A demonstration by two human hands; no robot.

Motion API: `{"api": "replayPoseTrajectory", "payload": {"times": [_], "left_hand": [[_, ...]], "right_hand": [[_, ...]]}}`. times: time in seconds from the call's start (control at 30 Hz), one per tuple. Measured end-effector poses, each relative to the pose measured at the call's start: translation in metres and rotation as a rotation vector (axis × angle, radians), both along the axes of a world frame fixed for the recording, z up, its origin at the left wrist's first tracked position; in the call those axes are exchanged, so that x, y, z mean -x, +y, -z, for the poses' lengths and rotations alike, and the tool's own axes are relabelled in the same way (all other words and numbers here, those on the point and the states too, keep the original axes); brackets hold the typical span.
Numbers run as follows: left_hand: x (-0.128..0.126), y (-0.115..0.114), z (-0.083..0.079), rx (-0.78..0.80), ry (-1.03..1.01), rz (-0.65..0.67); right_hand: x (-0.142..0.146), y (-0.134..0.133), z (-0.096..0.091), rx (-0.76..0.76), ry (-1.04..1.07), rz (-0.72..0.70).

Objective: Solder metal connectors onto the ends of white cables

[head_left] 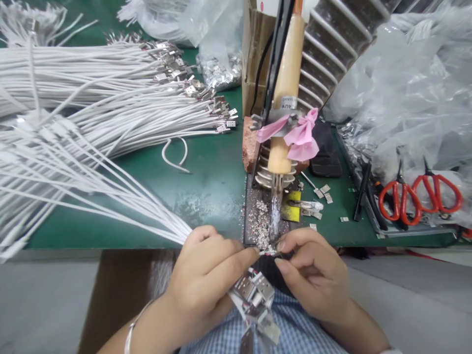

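Note:
My left hand (217, 275) is closed around a bundle of white USB cables (155, 216), with several metal USB plugs (258, 290) hanging out below the fingers. Its thumb and forefinger steady one small cable end (268, 252) just under the soldering iron tip (275, 216). On the other side of that end, my right hand (313, 273) is closed in a pinch; what sits between its fingertips is too small to make out. The soldering iron (285, 73) has a wooden handle, points down and is tied to a stand with a pink ribbon (302, 135).
Solder crumbs (261, 221) cover the dark tray under the iron. Stacks of white cables (110, 113) lie at left. A ribbed hose (332, 44) rises behind the iron. At right are red-handled scissors (400, 201), a black box (326, 152) and plastic bags (401, 83).

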State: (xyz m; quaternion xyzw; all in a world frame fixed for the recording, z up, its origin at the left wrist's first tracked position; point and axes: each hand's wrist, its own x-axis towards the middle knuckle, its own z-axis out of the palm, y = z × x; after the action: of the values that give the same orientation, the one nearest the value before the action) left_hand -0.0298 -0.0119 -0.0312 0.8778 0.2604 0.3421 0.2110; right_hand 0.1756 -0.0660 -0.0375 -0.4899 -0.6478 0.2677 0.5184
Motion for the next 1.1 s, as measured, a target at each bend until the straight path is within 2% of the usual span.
{"api": "replayPoseTrajectory", "payload": {"times": [0.3, 0.6, 0.8, 0.97, 1.1], "left_hand": [[0.001, 0.002, 0.002, 0.003, 0.002, -0.012], [0.000, 0.001, -0.003, 0.052, -0.011, 0.023], [-0.004, -0.003, -0.002, 0.011, -0.011, -0.056], [-0.004, -0.001, -0.006, -0.061, 0.039, -0.041], [-0.004, -0.001, -0.008, -0.039, 0.019, -0.035]], "right_hand": [[0.000, 0.001, -0.002, -0.027, -0.048, 0.027], [-0.003, 0.000, 0.003, -0.062, -0.028, -0.034], [0.003, -0.002, 0.005, -0.045, -0.033, 0.044], [0.007, -0.003, 0.006, -0.058, -0.064, 0.081], [0.008, -0.003, 0.007, -0.075, -0.079, 0.083]]}}
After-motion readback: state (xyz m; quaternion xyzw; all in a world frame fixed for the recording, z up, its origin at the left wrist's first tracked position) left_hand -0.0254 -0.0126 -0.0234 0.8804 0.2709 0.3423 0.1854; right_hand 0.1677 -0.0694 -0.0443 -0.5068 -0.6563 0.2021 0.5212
